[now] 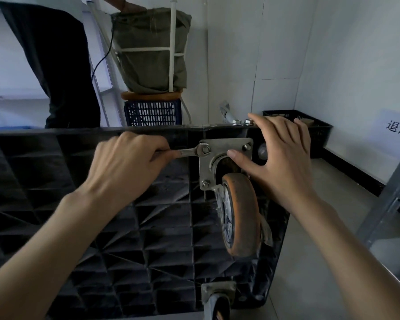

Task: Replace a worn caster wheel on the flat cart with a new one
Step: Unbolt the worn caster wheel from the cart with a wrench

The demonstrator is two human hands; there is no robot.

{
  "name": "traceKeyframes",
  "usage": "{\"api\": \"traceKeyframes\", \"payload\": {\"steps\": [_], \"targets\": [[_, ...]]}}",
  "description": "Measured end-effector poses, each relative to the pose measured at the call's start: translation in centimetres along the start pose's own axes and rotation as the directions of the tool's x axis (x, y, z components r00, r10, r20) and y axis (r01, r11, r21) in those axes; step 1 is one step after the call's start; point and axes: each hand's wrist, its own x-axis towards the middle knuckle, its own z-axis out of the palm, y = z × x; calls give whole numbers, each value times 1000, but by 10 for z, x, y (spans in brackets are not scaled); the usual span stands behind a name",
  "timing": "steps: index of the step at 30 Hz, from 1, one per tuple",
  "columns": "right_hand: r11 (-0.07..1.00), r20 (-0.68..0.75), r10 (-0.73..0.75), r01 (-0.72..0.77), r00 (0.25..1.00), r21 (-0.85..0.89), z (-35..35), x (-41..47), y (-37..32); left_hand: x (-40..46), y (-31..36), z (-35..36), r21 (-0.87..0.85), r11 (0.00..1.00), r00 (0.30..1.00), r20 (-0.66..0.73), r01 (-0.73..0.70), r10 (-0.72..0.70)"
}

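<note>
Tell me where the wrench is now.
In the head view, the wrench is held in the left hand, its open end on the upper-left bolt of the caster plate, left of the right hand.

Against the white wall stands a blue slotted crate [152, 113] with a round wooden stool seat [151, 95] on top, carrying a grey-green cloth bag [150, 50] behind white rack bars. A black crate [319, 132] sits on the floor in the corner, near a paper sign [397, 129] with printed characters.
</note>
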Motion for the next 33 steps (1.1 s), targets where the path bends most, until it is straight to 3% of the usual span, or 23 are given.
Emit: {"api": "traceKeyframes", "payload": {"steps": [4,7,10,13,21,25,27,30,33], "targets": [[1000,-1,9,-9,1000,10,1,0,0,-24,6,35,-266,952,988,12,153,-156],[1000,2,14,-14,1000,8,1,0,0,-41,25,64,-495,837,968,41,236,-248],[1000,3,13,-13,1000,-1,1,0,1,-50,49,78,-760,550,928,192,346,-318],[1000,3,14,-14,1000,-2,1,0,1,-54,67,76,-869,219,877,371,443,-305],[1000,2,7,-7,1000,-10,2,0,2,-55,78,55,-733,-286,730,669,617,-140],[1000,5,8,-8,1000,-9,2,0,1,-53,84,45,-677,-352,686,718,647,-120],[1000,8,8,-8,1000,-6,1,0,1,-53,84,42,-685,-324,682,718,653,-144],[1000,3,6,-6,1000,-10,1,0,2,-56,79,40,-745,-187,709,667,640,-230],[1000,-5,6,-6,1000,0,1,0,1,-57,70,40,-840,45,806,501,540,-315]]}}
